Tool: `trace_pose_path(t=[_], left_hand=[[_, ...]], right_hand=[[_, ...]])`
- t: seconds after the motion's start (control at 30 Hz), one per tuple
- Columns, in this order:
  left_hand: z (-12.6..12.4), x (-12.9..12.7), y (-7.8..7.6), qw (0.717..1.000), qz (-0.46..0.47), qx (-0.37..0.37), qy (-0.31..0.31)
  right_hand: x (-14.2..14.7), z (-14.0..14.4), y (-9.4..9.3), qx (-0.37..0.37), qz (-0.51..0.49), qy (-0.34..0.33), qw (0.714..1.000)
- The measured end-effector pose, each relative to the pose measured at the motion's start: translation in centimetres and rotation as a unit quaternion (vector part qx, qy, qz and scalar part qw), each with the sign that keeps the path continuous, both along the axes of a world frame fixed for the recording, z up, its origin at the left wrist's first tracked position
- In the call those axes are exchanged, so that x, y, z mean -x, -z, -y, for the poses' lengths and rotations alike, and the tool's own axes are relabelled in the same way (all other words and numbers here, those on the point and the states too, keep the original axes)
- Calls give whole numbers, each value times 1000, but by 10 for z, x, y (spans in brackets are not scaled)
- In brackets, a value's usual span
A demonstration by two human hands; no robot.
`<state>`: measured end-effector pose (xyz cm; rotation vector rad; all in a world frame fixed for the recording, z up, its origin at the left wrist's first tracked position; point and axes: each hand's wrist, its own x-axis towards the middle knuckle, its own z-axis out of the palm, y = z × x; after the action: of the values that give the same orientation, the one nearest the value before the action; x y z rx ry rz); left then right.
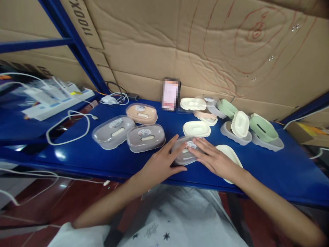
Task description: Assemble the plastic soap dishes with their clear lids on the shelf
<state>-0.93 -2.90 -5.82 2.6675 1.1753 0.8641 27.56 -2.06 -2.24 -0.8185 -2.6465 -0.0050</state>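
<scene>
cloth (185,219), pale and printed with dark stars, shows below the blue bench (264,175). near the bench's front edge sits an oval grey plastic box with a clear lid (187,159): the left hand (167,157) meets its left side, grip wide open, thumb and fingers spread; the right hand (210,154) lays loosely parted fingers over the lid, its grip closed around nothing. a cream oval plastic piece (230,153) lies partly hidden by the right forearm. beyond the box rests a cream oval plastic tray (196,128); farther back, a dark-edged phone (171,94) stands before brown cardboard (144,44)
</scene>
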Motion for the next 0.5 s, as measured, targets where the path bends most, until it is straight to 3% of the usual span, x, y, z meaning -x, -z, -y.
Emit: trace_pose_path(t=[0.17, 0.3, 0.43, 0.5], left_hand=[[1, -1, -1, 1000, 17, 14, 2], [6, 0, -5, 997, 66, 36, 2], [13, 13, -28, 996, 85, -8, -1], [14, 32, -45, 994, 83, -50, -47]], right_hand=[[-4, -2, 3, 15, -17, -16, 1000], [-11, -6, 5, 49, -103, 4, 993], [-16, -6, 4, 22, -176, 74, 981], [-16, -4, 2, 7, -167, 76, 983]])
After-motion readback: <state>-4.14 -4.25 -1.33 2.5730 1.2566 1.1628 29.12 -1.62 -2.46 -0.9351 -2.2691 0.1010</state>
